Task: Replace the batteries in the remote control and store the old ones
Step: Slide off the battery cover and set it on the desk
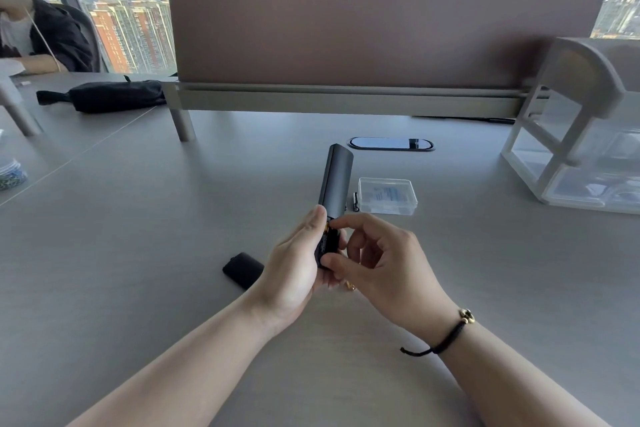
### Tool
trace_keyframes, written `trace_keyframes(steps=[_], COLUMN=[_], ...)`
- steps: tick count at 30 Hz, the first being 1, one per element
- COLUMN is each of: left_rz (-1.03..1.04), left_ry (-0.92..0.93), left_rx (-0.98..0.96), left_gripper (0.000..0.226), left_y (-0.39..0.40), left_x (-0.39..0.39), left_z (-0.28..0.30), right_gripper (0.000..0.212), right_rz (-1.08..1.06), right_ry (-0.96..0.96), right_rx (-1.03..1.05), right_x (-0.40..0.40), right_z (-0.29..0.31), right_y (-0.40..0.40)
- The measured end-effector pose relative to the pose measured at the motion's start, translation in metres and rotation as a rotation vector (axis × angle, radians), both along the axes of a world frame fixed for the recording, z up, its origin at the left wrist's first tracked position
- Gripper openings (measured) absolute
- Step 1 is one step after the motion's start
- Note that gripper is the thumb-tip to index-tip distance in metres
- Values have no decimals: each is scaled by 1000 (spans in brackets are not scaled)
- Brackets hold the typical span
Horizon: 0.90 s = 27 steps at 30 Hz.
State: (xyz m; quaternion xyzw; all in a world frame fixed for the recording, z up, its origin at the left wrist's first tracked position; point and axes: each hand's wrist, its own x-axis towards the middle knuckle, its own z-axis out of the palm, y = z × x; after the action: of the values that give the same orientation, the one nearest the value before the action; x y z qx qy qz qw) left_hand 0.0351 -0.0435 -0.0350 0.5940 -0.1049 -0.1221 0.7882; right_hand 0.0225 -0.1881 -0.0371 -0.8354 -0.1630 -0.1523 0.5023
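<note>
The left hand's grip (294,263) is wrapped around the lower end of a long, dark grey, rounded remote control (335,180), palm turned inward and thumb laid along its left edge, holding it tilted up and away above the grey surface (138,218). The right hand's grip (377,260) pinches at the opened battery bay, index fingertip and thumb closed on a black battery with a gold end (327,239) seated there; the other fingers curl loosely. A black cord bracelet with a gold bead (450,333) circles the right wrist. Both forearms reach in from the bottom edge. A small black rounded cover (242,269) lies on the surface just left of the left hand. Beyond the hands, a clear lidded plastic box (387,196) rests flat, with a small dark battery (355,202) just beside its left side.
</note>
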Motion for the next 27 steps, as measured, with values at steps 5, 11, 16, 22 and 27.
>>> trace_keyframes(steps=[5, 11, 16, 22, 27], left_rz=[5, 85, 93, 94, 86], left_ry=[-28, -53, -82, -110, -119], left_rx=[18, 83, 122, 127, 102], left_gripper=[45, 32, 30, 30, 32], left_y=[0, -3, -7, -7, -8], left_x=[-1, -4, -9, -9, -9], left_z=[-1, -3, -2, -2, -3], right_gripper=[31, 28, 22, 17, 14], right_rz=[14, 59, 70, 76, 74], right_ry=[25, 100, 135, 146, 147], right_rx=[10, 53, 129, 180, 220], right_x=[0, -1, -2, -2, -2], right_z=[1, 6, 8, 7, 6], right_y=[2, 2, 2, 6, 8])
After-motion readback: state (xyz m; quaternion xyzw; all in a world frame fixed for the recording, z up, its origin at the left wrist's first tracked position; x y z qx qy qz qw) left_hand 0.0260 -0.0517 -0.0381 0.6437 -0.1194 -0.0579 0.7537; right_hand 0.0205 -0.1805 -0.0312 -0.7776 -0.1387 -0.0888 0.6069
